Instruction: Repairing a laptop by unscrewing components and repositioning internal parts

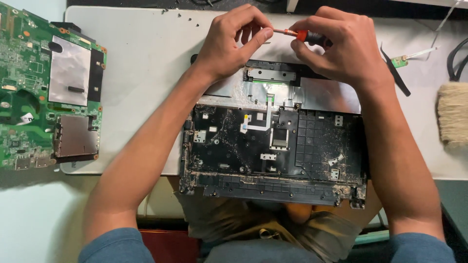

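Both hands share one small screwdriver: the right hand is clenched around its black and orange handle, and the left hand pinches the thin metal shaft between thumb and forefinger, which looks like a way to steady or guide the tip. The tool lies nearly level above the far edge of a stripped laptop base, a dusty black plastic shell turned inside up, with a white ribbon cable running across its middle and a silvery shielded strip along the top. The shell sits square in front of the person, its near edge overhanging the work surface toward the lap, so the whole inside is within reach. A green motherboard lies well apart to the left, out of the way. To the right rest black tweezers, a little green circuit piece and a pale bristle brush. Everything sits on a light grey mat over a pale table
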